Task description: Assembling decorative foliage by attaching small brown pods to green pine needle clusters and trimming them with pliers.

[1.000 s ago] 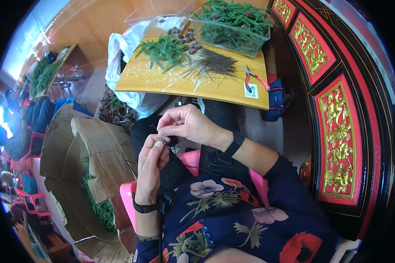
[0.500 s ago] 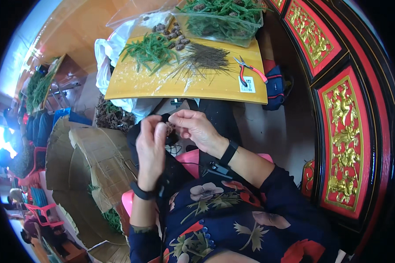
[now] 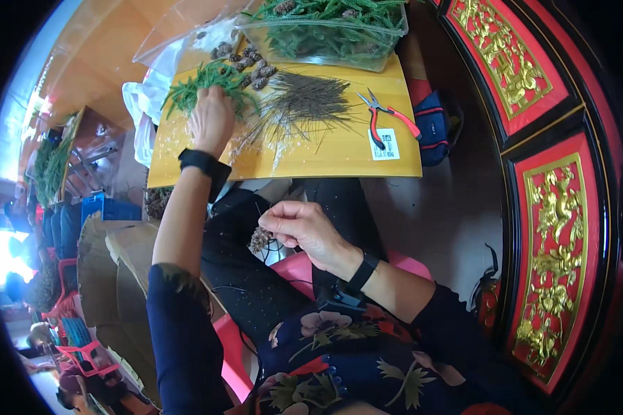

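Over the table my left hand reaches into a loose pile of green artificial fir sprigs. Its fingers curl down among them, and the fingertips are hidden. My right hand, above my lap, is closed in a pinch on a small brown pine cone. The cone hangs just under the fingertips, and a thin wire end sticks up from the pinch. More pine cones lie beside the sprigs. To their right is a spread of thin dark wires.
Red-handled pliers lie on the yellow tabletop, partly over a white label. Behind stands a clear bin of greenery. A torn cardboard box is at my left; a red-and-gold carved panel rises at my right.
My left hand has left the pine cone and moved forward onto the green sprigs. My right hand keeps the cone near my lap, slightly lower. The view has shifted a little.
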Available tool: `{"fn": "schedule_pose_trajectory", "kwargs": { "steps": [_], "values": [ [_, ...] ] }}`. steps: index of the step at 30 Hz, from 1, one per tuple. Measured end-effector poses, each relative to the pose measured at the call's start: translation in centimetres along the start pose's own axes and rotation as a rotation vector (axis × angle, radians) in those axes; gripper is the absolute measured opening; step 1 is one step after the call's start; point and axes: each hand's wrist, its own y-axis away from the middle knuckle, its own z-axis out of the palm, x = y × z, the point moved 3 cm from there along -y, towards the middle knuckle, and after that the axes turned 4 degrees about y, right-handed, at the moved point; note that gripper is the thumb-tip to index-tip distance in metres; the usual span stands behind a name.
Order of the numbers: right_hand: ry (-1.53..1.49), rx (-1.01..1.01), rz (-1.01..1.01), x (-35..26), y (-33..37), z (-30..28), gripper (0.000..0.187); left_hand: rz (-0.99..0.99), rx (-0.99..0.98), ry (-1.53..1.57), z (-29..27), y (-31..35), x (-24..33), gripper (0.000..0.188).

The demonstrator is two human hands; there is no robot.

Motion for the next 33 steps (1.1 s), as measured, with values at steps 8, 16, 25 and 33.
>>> {"fn": "schedule_pose_trajectory", "kwargs": {
  "steps": [8,16,25,33],
  "values": [
    [-0.053,-0.064,0.002,-0.1,0.2,0.1,0.012,0.022,0.035,-0.122,-0.4,-2.7,-2.4,0.023],
    [-0.033,-0.139,0.102,0.3,0.4,1.6,0.010,-0.099,0.180,0.377,-5.7,-3.1,-5.4,0.024],
    [-0.019,-0.103,0.146,1.2,0.7,1.1,0.006,-0.167,0.382,0.822,-11.5,1.7,-4.3,0.018],
    [0.030,-0.046,0.127,1.8,0.3,-0.2,0.008,-0.477,0.284,1.452,-15.6,17.0,-2.3,0.013]
  ]
}}
